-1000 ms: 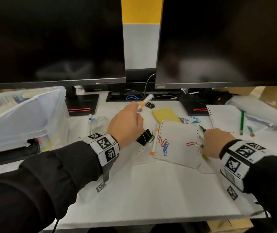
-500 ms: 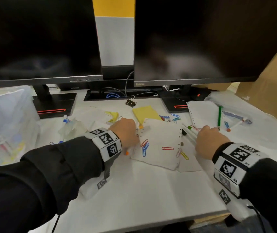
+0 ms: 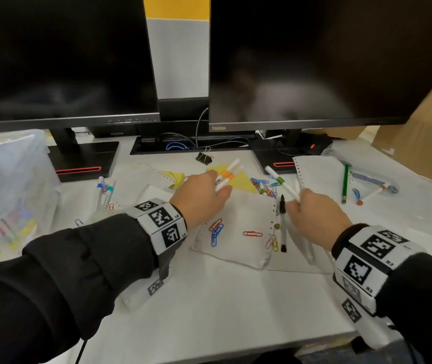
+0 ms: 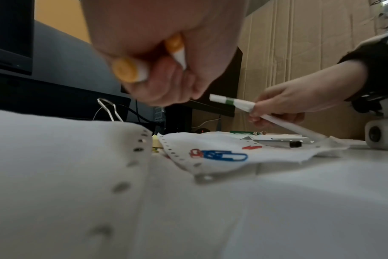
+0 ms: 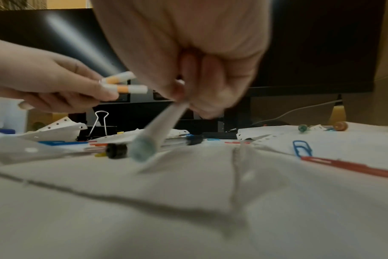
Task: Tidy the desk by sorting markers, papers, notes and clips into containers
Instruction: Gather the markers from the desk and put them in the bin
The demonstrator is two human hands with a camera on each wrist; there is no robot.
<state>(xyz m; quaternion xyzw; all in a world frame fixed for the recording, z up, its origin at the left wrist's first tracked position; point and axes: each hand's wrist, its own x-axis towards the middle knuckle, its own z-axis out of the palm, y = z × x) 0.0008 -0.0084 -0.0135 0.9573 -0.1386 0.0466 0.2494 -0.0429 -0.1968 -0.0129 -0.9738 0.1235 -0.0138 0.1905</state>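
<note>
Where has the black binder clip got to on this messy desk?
In the head view, the black binder clip sits on the desk at the back centre, just before the gap between the two monitors, beyond the yellow sticky notes and apart from both hands.

White bench [image 3: 236,311], cluttered: punched white paper sheets [image 3: 241,219] strewn with coloured paper clips [image 3: 216,231], black pen [image 3: 283,224], yellow sticky notes [image 3: 241,181], black binder clip [image 3: 204,158], green pencil [image 3: 345,183], clear plastic bin [image 3: 7,179] at left.

Orange-banded white markers [image 3: 226,174], green-banded white marker [image 3: 283,183], yellow notes [image 3: 241,181].
</note>
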